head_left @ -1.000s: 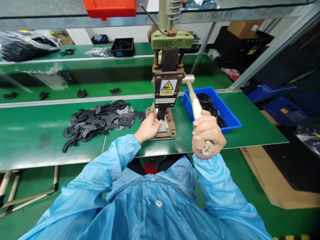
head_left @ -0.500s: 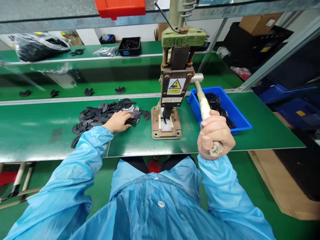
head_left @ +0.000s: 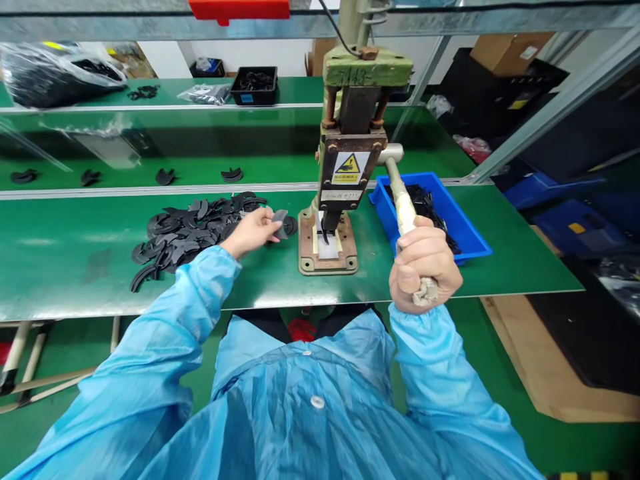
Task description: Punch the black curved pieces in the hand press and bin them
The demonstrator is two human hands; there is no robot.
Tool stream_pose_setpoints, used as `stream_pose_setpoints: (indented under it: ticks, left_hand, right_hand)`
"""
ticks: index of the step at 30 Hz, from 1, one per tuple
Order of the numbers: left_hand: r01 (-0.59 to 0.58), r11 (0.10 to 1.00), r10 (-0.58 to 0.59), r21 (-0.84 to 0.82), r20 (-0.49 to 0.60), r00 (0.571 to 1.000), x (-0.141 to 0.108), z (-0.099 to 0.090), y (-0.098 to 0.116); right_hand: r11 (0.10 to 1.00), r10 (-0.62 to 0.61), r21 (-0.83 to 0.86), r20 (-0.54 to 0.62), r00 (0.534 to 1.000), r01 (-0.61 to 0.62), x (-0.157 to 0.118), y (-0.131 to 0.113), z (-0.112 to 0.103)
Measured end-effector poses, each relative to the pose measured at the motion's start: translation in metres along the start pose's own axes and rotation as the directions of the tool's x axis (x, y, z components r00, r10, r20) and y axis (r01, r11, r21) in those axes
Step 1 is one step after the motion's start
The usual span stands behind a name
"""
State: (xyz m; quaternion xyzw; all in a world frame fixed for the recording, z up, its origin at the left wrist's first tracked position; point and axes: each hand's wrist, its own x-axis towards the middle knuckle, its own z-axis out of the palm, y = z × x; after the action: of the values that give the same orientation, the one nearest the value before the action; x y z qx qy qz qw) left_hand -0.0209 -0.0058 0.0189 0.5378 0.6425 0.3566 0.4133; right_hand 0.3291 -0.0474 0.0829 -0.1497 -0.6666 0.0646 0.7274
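Note:
Between the fingertips of my left hand (head_left: pixel 253 231) is a dark grey curved piece (head_left: pixel 281 223), held at the right edge of a pile of similar pieces (head_left: pixel 183 230). My right hand (head_left: pixel 425 265) is wrapped round the wrapped lever handle (head_left: pixel 404 207) of a green hand press (head_left: pixel 367 70). A small black curved part (head_left: pixel 326 237) shows under the press ram, on the pale plate of the press base (head_left: pixel 327 263).
Right of the press, a blue bin (head_left: pixel 470 251) holds black parts. Several black curved pieces (head_left: pixel 232 175) lie in a row behind the metal strip. On the back shelf are a black tray (head_left: pixel 254 97) and a plastic bag (head_left: pixel 55 77).
My left hand has come up off the pile and moved right with a grey piece in its fingers. My right hand stays on the lever. The whole view has shifted slightly.

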Motion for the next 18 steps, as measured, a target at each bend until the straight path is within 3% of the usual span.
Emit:
stream_pose_setpoints:
  ticks: [3,7,18]
  left_hand:
    - [0.082,0.958,-0.047,-0.276,0.132,0.990,0.002,0.041,0.015]
    - [0.131,0.937,-0.075,-0.324,0.178,0.981,0.010,0.071,0.029]
    - [0.116,0.948,-0.065,-0.295,0.177,0.982,0.016,0.074,0.036]
  right_hand:
    - [1.000,0.009,-0.006,0.015,1.000,-0.009,0.000,0.000,-0.001]
    - [1.000,-0.006,0.000,0.012,1.000,0.006,0.001,0.001,-0.001]
    - [0.999,0.029,-0.018,-0.011,1.000,-0.029,-0.001,-0.003,0.001]
